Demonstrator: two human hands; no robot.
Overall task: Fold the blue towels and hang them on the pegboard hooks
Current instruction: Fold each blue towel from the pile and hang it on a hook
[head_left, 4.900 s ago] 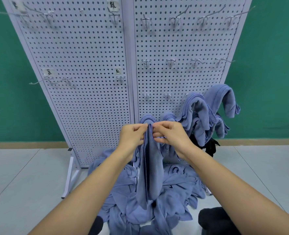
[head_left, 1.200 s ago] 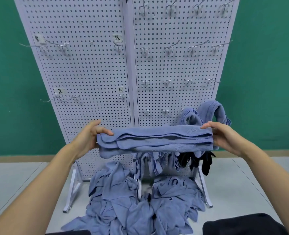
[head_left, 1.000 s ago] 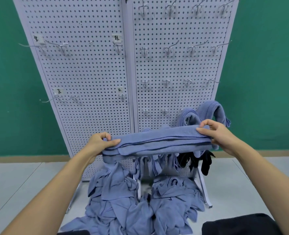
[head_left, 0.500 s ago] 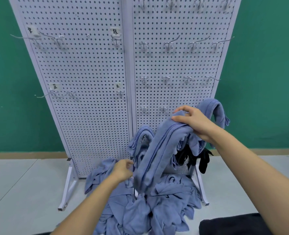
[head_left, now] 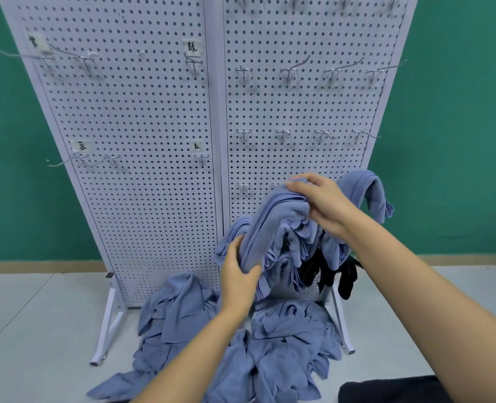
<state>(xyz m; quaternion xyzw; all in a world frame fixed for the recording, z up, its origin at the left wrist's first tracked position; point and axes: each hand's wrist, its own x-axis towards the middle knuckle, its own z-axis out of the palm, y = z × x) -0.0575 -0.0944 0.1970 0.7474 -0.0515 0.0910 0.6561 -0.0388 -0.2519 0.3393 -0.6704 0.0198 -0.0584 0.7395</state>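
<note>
Right hand (head_left: 322, 205) and left hand (head_left: 238, 274) grip the folded towel (head_left: 267, 228) before the pegboard (head_left: 153, 141) — grey floor (head_left: 37, 315), green wall (head_left: 459, 141).

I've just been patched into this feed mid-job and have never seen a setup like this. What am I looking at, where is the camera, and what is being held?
There is no machine here: each grip is a person's bare hand. The single picture comes from a camera worn on the person's head, looking forward and down, so both forearms reach in from below. The left grip holds the lower part of a folded blue towel. The right grip holds its top fold against the white pegboard, beside the hanging towels. Any hook under it is hidden. Rows of bare metal hooks stick out higher up. On the grey floor lies a heap of unfolded blue towels. A black cloth hangs low on the right.
</note>
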